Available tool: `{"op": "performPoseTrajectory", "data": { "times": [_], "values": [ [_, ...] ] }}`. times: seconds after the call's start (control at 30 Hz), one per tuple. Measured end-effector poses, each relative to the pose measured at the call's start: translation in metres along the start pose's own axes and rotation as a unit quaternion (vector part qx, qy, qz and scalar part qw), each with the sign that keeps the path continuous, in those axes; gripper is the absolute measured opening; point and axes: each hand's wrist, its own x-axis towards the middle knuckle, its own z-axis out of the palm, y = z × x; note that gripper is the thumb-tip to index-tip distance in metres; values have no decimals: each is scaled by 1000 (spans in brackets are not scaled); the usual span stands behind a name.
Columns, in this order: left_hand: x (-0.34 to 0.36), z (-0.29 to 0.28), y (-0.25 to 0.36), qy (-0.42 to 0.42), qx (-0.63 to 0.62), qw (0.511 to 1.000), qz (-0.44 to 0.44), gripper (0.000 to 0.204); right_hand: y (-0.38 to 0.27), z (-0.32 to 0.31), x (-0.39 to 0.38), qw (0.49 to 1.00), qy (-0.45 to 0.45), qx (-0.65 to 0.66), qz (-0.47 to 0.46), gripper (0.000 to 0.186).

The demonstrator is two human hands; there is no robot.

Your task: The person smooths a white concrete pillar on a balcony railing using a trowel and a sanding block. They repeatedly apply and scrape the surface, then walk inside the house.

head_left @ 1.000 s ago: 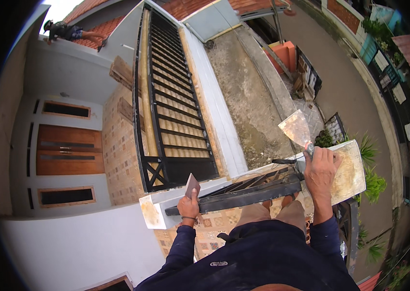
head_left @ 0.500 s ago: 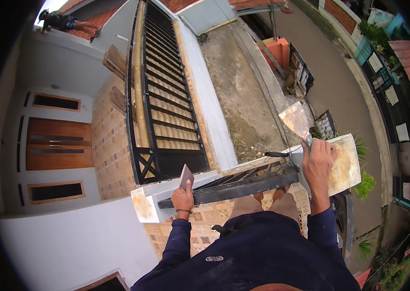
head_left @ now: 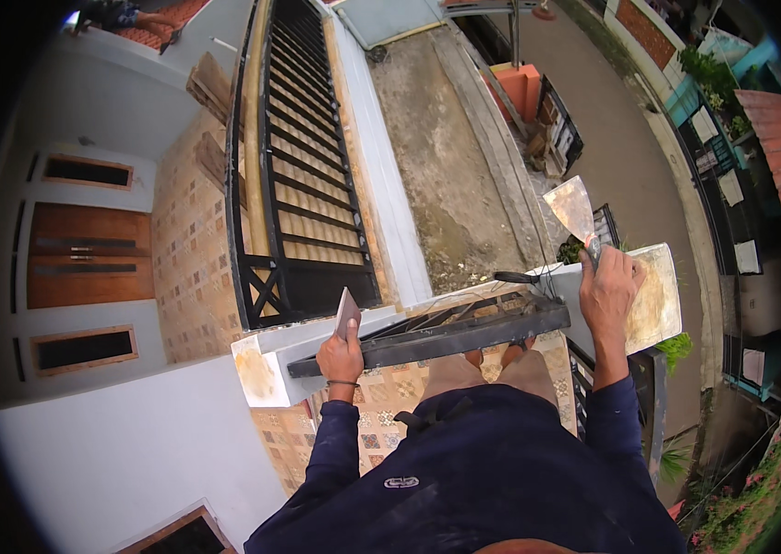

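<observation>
Pinching a flat brownish block (head_left: 347, 312) between thumb and fingers of the left hand (head_left: 340, 356), over the left end of the black rail (head_left: 464, 337). Clasping a scraper (head_left: 572, 210) by its handle with curled fingers of the right hand (head_left: 607, 294), just beyond the rail's right end.

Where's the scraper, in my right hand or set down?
In your right hand: the handle of the scraper runs into its grip, with the blade jutting out.

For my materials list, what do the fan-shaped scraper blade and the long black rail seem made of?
Fan-shaped scraper blade: probably metal, dull and blotchy; it looks thin and flat.
Long black rail: perhaps painted metal, satin; dark coat, pale scuffs.
</observation>
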Motion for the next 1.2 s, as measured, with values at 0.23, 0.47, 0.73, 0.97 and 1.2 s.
{"op": "performPoseTrajectory", "data": {
  "times": [0.23,0.47,0.73,0.97,1.2],
  "values": [
    [-2,1,0,1,-5,1000,0,71,0,4,-1,1000,-4,-26,4,25],
    [-2,-5,5,-8,-32,999,-2,70,2,7,-3,999,-17,-34,12,26],
    [-3,-17,16,-18,-23,1000,5,67,1,7,-3,999,-13,-37,15,25],
    [-3,-18,16,-14,-44,999,19,63,0,9,-3,999,-8,-45,10,25],
    [-3,-16,13,-10,-13,998,57,46,0,9,-3,999,2,-49,8,23]
  ]
}}
